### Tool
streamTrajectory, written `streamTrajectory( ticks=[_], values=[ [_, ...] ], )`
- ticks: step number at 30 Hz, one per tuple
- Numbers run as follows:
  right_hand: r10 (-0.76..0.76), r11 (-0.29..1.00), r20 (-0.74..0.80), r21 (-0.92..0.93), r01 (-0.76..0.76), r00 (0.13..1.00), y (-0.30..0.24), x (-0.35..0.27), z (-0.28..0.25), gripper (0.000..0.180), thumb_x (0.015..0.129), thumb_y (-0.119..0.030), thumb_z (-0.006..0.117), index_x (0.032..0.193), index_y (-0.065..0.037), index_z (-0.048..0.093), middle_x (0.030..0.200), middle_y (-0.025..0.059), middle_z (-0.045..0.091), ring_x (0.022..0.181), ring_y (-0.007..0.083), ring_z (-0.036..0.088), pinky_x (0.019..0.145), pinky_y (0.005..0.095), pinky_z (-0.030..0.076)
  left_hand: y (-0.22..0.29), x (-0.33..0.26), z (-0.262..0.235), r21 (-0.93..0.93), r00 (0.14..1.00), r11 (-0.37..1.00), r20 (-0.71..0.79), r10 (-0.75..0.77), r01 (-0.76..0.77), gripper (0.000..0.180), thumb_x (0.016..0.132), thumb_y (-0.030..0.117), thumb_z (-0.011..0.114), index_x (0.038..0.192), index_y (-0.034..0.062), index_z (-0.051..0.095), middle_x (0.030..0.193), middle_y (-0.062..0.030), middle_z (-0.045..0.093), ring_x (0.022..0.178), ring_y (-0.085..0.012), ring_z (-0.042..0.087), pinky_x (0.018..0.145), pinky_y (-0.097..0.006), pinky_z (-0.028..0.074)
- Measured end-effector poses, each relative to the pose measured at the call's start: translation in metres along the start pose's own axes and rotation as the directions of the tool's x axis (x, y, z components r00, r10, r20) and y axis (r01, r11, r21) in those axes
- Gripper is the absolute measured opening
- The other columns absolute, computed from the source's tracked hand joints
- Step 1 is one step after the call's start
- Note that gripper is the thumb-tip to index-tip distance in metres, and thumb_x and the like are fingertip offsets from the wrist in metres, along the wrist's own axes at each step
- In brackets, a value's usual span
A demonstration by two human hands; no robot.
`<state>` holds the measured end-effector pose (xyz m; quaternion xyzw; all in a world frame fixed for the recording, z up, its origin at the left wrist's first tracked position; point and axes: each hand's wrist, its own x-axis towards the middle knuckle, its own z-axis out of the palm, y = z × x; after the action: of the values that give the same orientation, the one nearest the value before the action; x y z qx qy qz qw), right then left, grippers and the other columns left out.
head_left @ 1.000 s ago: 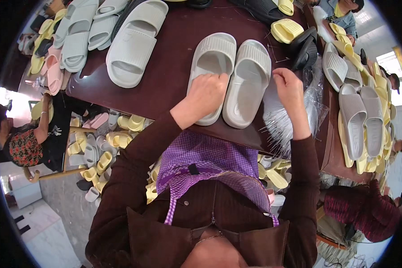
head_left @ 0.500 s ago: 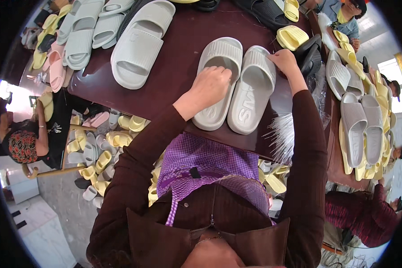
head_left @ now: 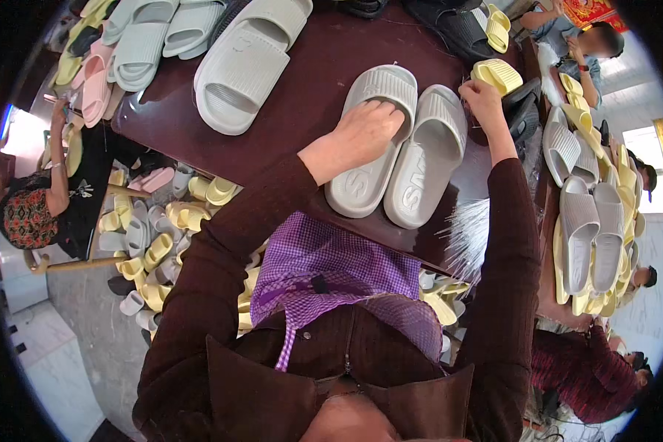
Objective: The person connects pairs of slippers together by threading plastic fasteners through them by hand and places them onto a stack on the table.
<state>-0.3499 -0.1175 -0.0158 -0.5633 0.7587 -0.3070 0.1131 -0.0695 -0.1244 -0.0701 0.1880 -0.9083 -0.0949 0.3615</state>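
A pair of pale grey slide sandals lies side by side on the dark red table before me, toes away from me. My left hand (head_left: pixel 365 136) is closed over the left slide sandal (head_left: pixel 359 188), its fingers curled in at the strap's opening. Beside the strap of the right slide sandal (head_left: pixel 418 188), my right hand (head_left: pixel 483 104) is pinched, its fingertips just off the strap's outer edge. Whatever is in that pinch is too small to make out. A bunch of thin clear strands (head_left: pixel 468 234) hangs at the table edge below my right forearm.
A larger pale grey slide (head_left: pixel 244 81) lies at left, with more grey and pink slides beyond. Black slides (head_left: pixel 523 110) and a yellow slide (head_left: pixel 497 76) are close by on the right. Stacked slides (head_left: pixel 593 228) fill the right-hand table. Other people sit or stand around.
My right hand has come slightly away from the right sandal's strap edge, its fingers still pinched. The left hand keeps its place on the left sandal. The whole view has shifted a little.
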Motion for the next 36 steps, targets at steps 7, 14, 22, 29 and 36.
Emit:
streamTrajectory(
  ticks=[7, 14, 22, 29, 36],
  values=[
    [-0.293, 0.944, 0.036, 0.172, 0.283, 0.955, -0.033, 0.012, 0.026, 0.012, 0.083, -0.010, 0.059, 0.091, -0.001, 0.062, 0.085, 0.0049, 0.065, 0.075, 0.0117, 0.058, 0.065, 0.0249, 0.046, -0.003, 0.005, 0.007, 0.001, 0.997, 0.998, -0.028, 0.067, -0.067, 0.015, 0.068, -0.001, 0.053, 0.083, 0.0027, 0.056, 0.083, -0.0105, 0.057, 0.080, -0.0264, 0.059, 0.068, -0.037, 0.050],
    [-0.638, 0.757, 0.148, -0.055, 0.651, 0.755, -0.054, 0.017, 0.050, 0.009, 0.082, -0.007, 0.057, 0.090, -0.005, 0.061, 0.088, 0.0095, 0.065, 0.084, 0.0244, 0.058, 0.073, 0.0338, 0.046, -0.003, 0.005, 0.007, 0.001, 0.998, 0.998, -0.018, 0.060, -0.060, 0.017, 0.068, 0.000, 0.053, 0.084, 0.0021, 0.056, 0.083, -0.0101, 0.057, 0.079, -0.0256, 0.059, 0.067, -0.035, 0.050],
    [-0.435, 0.841, 0.105, -0.308, 0.445, 0.894, -0.046, 0.013, 0.033, 0.007, 0.081, -0.006, 0.056, 0.088, -0.005, 0.059, 0.085, 0.0127, 0.063, 0.083, 0.0289, 0.058, 0.074, 0.0358, 0.047, 0.000, 0.007, -0.002, -0.118, 0.990, 0.990, -0.127, 0.066, -0.081, 0.018, 0.071, 0.001, 0.054, 0.089, 0.0022, 0.056, 0.083, -0.0101, 0.057, 0.077, -0.0261, 0.059, 0.066, -0.037, 0.049],
    [-0.333, 0.925, -0.132, 0.146, 0.351, 0.934, -0.062, -0.017, 0.025, 0.009, 0.083, -0.001, 0.057, 0.091, -0.003, 0.058, 0.080, 0.0040, 0.061, 0.075, 0.0136, 0.057, 0.070, 0.0256, 0.046, 0.015, 0.038, -0.024, -0.378, 0.926, 0.926, -0.354, -0.129, -0.016, 0.017, 0.078, 0.003, 0.055, 0.095, 0.0012, 0.058, 0.087, -0.0112, 0.061, 0.072, -0.0251, 0.059, 0.064, -0.035, 0.048],
    [-0.280, 0.842, -0.302, 0.378, 0.384, 0.911, -0.096, -0.050, 0.034, 0.008, 0.083, 0.000, 0.058, 0.091, -0.002, 0.060, 0.078, 0.0038, 0.061, 0.075, 0.0104, 0.058, 0.068, 0.0253, 0.048, -0.016, 0.088, -0.014, -0.713, 0.955, 0.675, -0.025, -0.295, 0.190, 0.019, 0.081, 0.006, 0.058, 0.098, -0.0028, 0.060, 0.081, -0.0065, 0.064, 0.060, -0.0100, 0.054, 0.055, -0.025, 0.045]
  ],
)
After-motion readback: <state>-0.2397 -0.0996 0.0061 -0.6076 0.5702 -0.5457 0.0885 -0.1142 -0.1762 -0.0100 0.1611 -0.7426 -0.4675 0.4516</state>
